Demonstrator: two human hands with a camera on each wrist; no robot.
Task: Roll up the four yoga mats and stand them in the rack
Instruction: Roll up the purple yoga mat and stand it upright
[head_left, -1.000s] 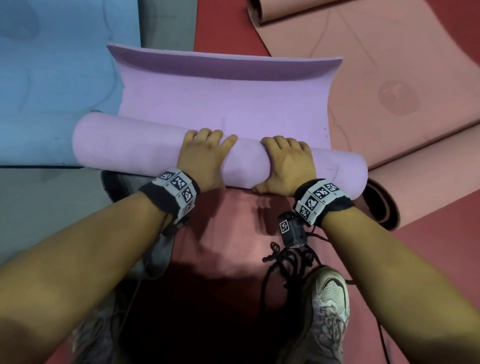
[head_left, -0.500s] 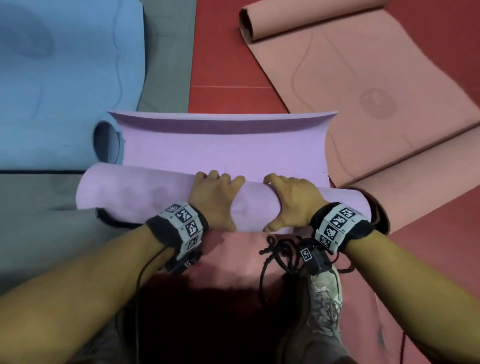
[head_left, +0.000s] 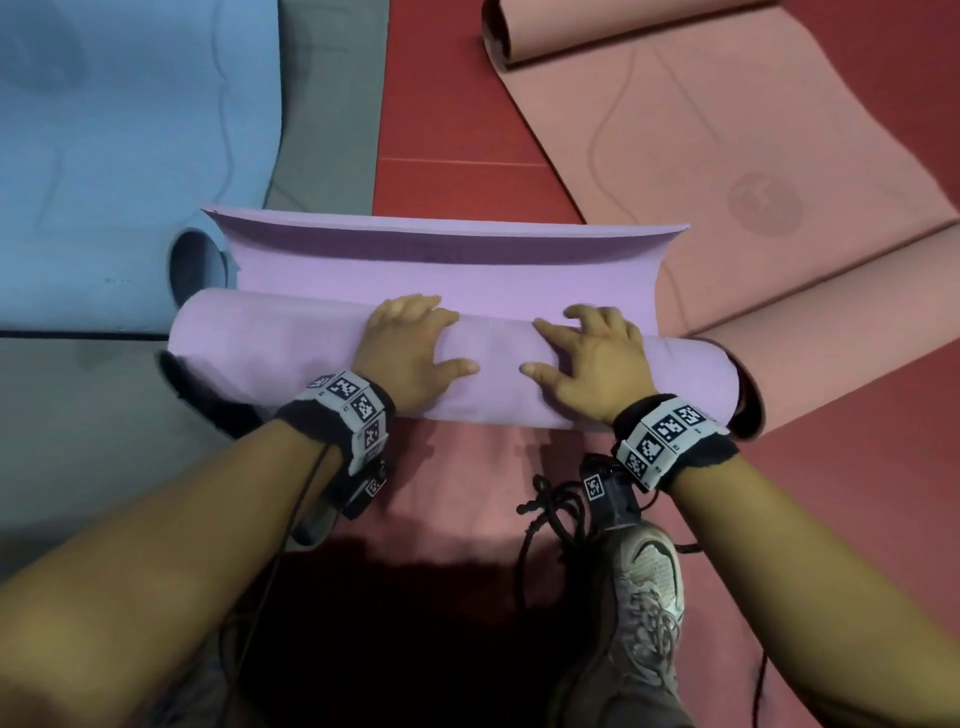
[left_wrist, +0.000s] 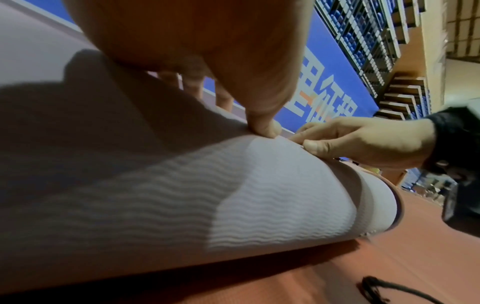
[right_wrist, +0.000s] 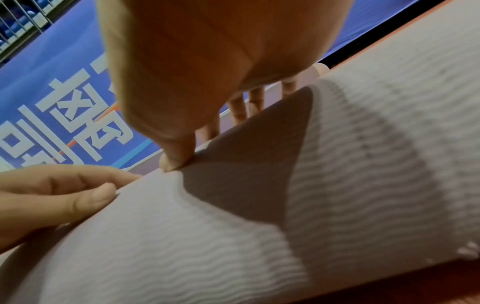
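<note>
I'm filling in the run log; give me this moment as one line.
step: rolling purple mat | left hand: pressing on roll | right hand: pressing on roll | flat part left: short | rack: not visible

Left hand (head_left: 410, 353) and right hand (head_left: 592, 364) palm-down (fingers (head_left: 587, 314) spread), arms extended.

Blue mat (head_left: 130, 156) and pink mat (head_left: 727, 156) flank bare floor (head_left: 467, 104).
</note>
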